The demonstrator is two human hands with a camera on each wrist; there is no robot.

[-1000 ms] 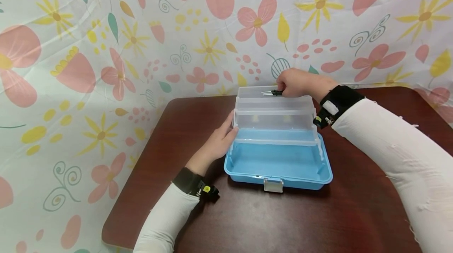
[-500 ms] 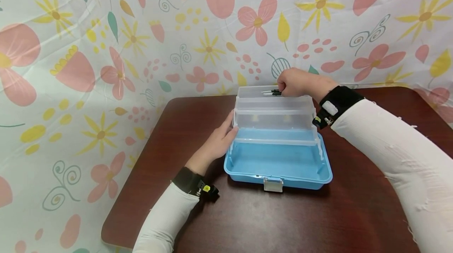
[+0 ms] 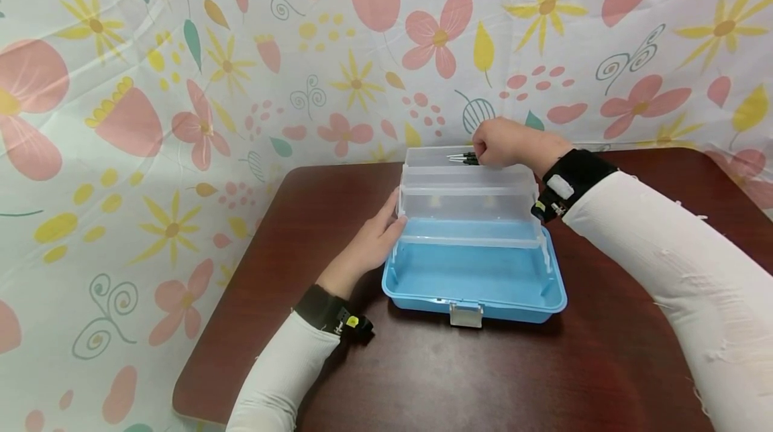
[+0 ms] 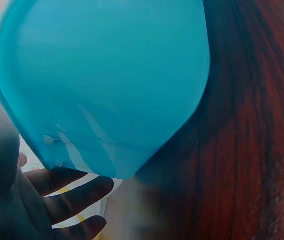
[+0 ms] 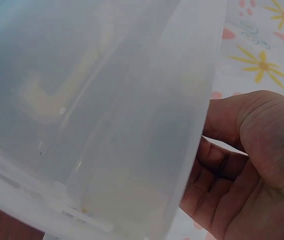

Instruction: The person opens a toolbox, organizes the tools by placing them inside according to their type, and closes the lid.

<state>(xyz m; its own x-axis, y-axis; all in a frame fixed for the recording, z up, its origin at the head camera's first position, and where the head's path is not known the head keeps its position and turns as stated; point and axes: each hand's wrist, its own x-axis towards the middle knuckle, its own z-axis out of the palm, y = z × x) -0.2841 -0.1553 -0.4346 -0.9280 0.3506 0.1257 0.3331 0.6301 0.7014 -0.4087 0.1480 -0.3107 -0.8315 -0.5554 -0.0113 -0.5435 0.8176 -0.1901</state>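
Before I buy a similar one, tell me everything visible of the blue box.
The blue box looks plastic and stands open on the brown table, translucent tiers stepping up behind its base. A pale latch hangs on the near side. The left grip rests against its left side; the right grip is at the topmost tier, contact unclear.

Two hands (image 3: 374, 241) (image 3: 504, 141), one toolbox (image 3: 474, 274)

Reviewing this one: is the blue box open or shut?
Open: in the head view, the blue box shows its inner floor, with its clear trays raised and stepped back toward the far side.
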